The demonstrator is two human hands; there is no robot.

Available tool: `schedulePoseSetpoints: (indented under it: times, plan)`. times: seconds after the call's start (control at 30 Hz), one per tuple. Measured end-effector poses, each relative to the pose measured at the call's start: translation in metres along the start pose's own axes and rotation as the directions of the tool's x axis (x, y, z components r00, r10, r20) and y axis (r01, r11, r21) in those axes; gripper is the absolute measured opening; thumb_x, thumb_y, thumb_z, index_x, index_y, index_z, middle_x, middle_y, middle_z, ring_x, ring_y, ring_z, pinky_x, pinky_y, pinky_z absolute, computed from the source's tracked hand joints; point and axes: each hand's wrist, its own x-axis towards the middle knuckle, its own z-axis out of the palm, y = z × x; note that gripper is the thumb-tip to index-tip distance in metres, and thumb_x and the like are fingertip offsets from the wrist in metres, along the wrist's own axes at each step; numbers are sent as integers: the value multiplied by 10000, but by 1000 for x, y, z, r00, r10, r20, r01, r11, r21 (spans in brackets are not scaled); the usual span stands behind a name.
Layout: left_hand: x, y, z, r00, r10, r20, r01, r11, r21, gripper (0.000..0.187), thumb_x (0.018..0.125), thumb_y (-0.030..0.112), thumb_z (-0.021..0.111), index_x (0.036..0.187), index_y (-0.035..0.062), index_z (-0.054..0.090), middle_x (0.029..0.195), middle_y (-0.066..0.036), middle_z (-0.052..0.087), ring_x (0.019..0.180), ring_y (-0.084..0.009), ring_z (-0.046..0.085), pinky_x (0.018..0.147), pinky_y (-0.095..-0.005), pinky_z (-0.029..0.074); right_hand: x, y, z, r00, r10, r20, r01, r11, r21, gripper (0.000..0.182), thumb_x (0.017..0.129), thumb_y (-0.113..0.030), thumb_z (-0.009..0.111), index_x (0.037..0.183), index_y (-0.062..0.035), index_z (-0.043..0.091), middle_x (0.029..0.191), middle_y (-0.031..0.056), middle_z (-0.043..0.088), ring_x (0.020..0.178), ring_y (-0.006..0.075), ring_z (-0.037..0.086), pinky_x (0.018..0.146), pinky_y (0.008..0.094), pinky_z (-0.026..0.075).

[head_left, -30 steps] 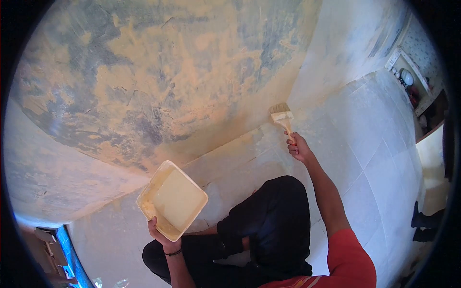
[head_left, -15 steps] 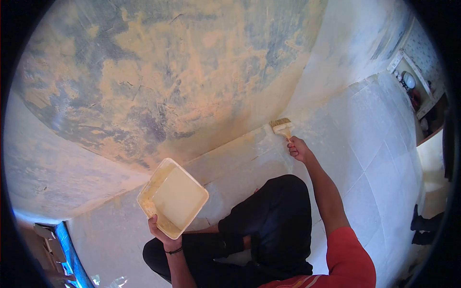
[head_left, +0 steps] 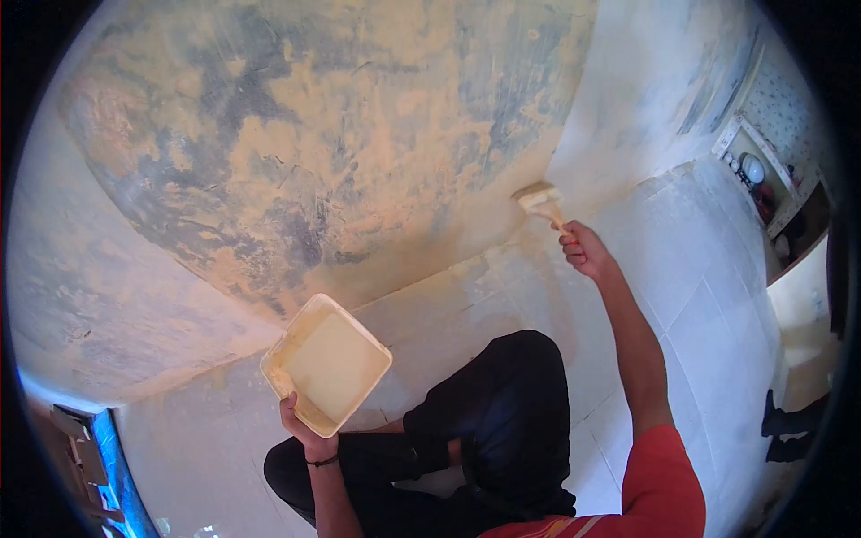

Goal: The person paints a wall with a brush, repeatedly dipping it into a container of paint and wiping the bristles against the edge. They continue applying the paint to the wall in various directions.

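My left hand (head_left: 307,428) grips the near corner of a square, cream-coloured tub (head_left: 363,390), thumb over its rim. Pale cream paint (head_left: 336,359) lies inside the tub, which is tilted toward me. Out to the right, my right hand (head_left: 587,250) is closed around the handle of a wide paintbrush (head_left: 540,201). The bristles are at the lower part of the patchy wall (head_left: 359,152), just above where it meets the floor; they appear to touch it. Grey and yellowish-cream blotches cover that wall.
Pale floor tiles (head_left: 646,296) spread around my crossed legs (head_left: 502,403). A white-framed shelf (head_left: 762,161) with small items stands at the far right. At the lower left is a blue-edged opening (head_left: 117,466). Dark, boot-like shapes (head_left: 794,430) show at the right edge.
My right hand has moved the paintbrush up and slightly right, from the floor edge onto the lower wall. The tub in my left hand has barely shifted. The view has tilted slightly.
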Motion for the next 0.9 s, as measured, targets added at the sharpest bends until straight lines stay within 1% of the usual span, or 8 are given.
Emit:
schedulePoseSetpoints:
  times: [0.13,0.2,0.27,0.33,0.37,0.43,0.53,0.9]
  plan:
    - [-3,2,1,1000,22,-6,-22,1000,2,495,784,285,504,1208,35,449,1107,-98,563,1004,-244,559,868,-351,453,-51,-60,31,973,-220,65,221,975,-2,253,896,-217,411,1090,-76,492,606,-48,405,349,11,273,276,162,226]
    - [-3,3,1,1000,21,3,-21,1000,-14,496,783,283,504,1208,35,449,1106,-99,564,1005,-244,559,865,-351,454,-69,-94,45,941,-332,68,325,941,95,326,927,-217,367,1213,-92,462,606,-58,390,343,11,274,263,157,217]
    - [-3,4,0,1000,18,7,-18,999,-26,496,782,282,505,1208,34,449,1104,-99,564,1005,-245,558,863,-350,456,-90,-129,70,859,-490,148,456,864,214,356,935,-207,347,1261,-89,427,611,-51,385,348,15,275,268,160,225]
    - [-4,5,-1,1000,27,-3,-27,1000,-13,497,782,278,497,1211,33,444,1108,-103,560,1012,-246,555,862,-352,458,-100,-159,86,760,-600,249,563,800,208,368,935,-207,353,1278,-85,408,615,-46,377,358,17,279,276,163,232]
    - [-5,5,-2,1000,24,-3,-24,1000,-13,497,782,278,497,1211,33,444,1108,-103,560,1012,-246,555,862,-352,458,-94,-170,88,762,-599,246,563,800,206,368,935,-207,353,1278,-85,408,615,-46,377,358,17,279,276,163,232]
    - [-4,6,-2,999,32,-18,-32,999,-14,502,782,277,492,1217,31,438,1119,-108,553,1014,-249,555,864,-354,459,-80,-182,89,720,-586,371,533,810,246,331,925,-225,375,1216,-93,459,605,-47,391,365,15,283,281,160,223]
    - [-4,8,0,999,43,-32,-44,998,-38,487,782,277,508,1189,14,455,1083,-106,563,977,-247,567,830,-350,468,-45,-158,78,774,-550,314,499,835,233,332,921,-224,383,1216,-92,462,608,-44,392,371,19,277,286,161,219]
    - [5,-1,-6,998,8,-61,-7,1000,3,491,780,280,502,1194,20,454,1078,-101,570,972,-248,572,830,-355,474,25,46,11,967,-211,145,149,923,354,311,900,-251,426,1183,-127,465,585,-49,391,355,22,281,287,165,225]
